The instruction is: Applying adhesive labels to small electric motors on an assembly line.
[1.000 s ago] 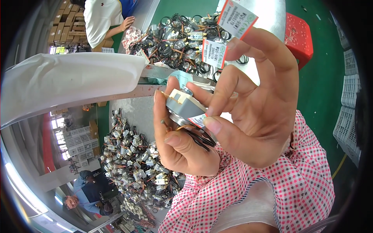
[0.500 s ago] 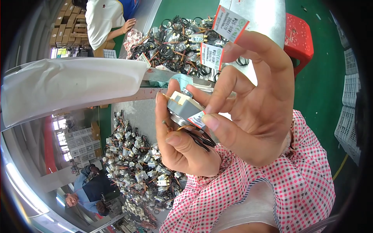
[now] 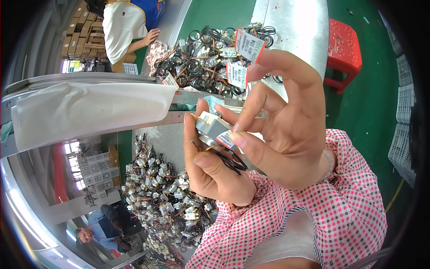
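Note:
A small grey and cream thermostat [image 3: 214,127] with a loop of black tubing [image 3: 230,162] is gripped between the thumb and fingers of my left hand [image 3: 212,172]. My right hand [image 3: 291,130] pinches the edge of a red-bordered label [image 3: 225,138] between thumb and a finger; the label lies against the thermostat's grey side. Whether it is fully stuck there I cannot tell. Two more labels cling to other fingertips of the right hand: a larger-looking upper label [image 3: 249,45] and a lower label [image 3: 236,75].
Many thermostats with coiled black tubing [image 3: 197,62] lie on the metal table [image 3: 291,22] beyond my hands. Another big heap [image 3: 165,193] is at lower left. A plastic-wrapped rail [image 3: 89,107] crosses the left. There is a red stool [image 3: 342,49] at right. Two other people are at left.
Both hands hold nearly the same pose on the thermostat and label. The right hand and its fingertip labels sit slightly further left and lower in the picture, while the surroundings have shifted slightly.

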Demonstrator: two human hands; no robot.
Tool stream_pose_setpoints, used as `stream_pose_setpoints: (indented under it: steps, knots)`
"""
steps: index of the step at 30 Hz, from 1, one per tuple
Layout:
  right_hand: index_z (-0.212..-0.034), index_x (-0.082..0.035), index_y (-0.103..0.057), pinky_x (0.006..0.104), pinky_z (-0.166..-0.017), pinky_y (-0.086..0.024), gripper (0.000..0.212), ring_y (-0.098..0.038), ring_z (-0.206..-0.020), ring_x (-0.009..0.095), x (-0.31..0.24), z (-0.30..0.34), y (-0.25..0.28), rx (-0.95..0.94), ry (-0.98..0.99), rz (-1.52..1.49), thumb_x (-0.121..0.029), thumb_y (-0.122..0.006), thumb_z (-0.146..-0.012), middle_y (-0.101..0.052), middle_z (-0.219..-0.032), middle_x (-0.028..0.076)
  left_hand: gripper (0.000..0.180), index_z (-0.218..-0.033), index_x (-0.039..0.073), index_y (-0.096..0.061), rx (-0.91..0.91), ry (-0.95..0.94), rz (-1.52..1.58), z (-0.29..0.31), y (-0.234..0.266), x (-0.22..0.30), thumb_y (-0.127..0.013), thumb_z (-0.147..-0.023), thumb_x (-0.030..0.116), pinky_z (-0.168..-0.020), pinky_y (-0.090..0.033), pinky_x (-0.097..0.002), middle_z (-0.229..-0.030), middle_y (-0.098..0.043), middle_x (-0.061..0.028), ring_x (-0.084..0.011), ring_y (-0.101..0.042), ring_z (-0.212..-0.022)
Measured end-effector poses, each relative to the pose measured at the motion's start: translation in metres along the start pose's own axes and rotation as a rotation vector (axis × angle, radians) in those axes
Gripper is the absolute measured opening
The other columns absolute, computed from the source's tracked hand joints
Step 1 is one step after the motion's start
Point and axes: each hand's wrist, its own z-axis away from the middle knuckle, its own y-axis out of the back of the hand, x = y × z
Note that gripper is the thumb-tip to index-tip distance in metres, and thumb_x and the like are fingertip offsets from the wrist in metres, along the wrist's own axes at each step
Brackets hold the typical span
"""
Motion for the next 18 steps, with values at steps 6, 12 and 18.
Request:
stream_pose_setpoints:
  steps: [6, 12, 18]
  knots:
    - [-0.129, 0.004, -0.016, 0.0367, -0.086, -0.050, 0.072, -0.053, -0.076, 0.013, 0.005, 0.001, -0.003, 0.002, 0.057, 0.090, 0.017, -0.054, -0.069, -0.026, -0.124, 0.018, 0.056, -0.122, -0.012, -0.038, 0.013, -0.005, 0.021, -0.002, 0.002, -0.004, -0.031, -0.094, 0.036, -0.084, -0.047, -0.0363, -0.116, -0.048, -0.0291, -0.0298, -0.054, -0.102]
    - [-0.127, 0.005, -0.022, 0.0319, -0.081, -0.052, 0.069, -0.053, -0.084, 0.014, 0.007, 0.001, -0.001, 0.005, 0.091, 0.200, 0.014, -0.058, -0.068, -0.031, -0.120, 0.018, 0.052, -0.121, -0.012, -0.039, 0.003, -0.021, 0.024, -0.005, 0.007, -0.011, -0.032, -0.095, 0.032, -0.081, -0.047, -0.0341, -0.114, -0.050, -0.0278, -0.0276, -0.054, -0.100]
    - [-0.125, 0.007, -0.030, 0.0347, -0.086, -0.042, 0.058, -0.046, -0.101, 0.027, 0.002, 0.007, -0.007, 0.001, 0.533, 0.919, 0.000, -0.060, -0.076, -0.064, -0.084, 0.007, 0.048, -0.118, -0.013, -0.042, -0.056, 0.061, 0.043, -0.007, 0.018, -0.013, -0.034, -0.095, 0.028, -0.076, -0.049, -0.0314, -0.110, -0.054, -0.0256, -0.0255, -0.058, -0.092]
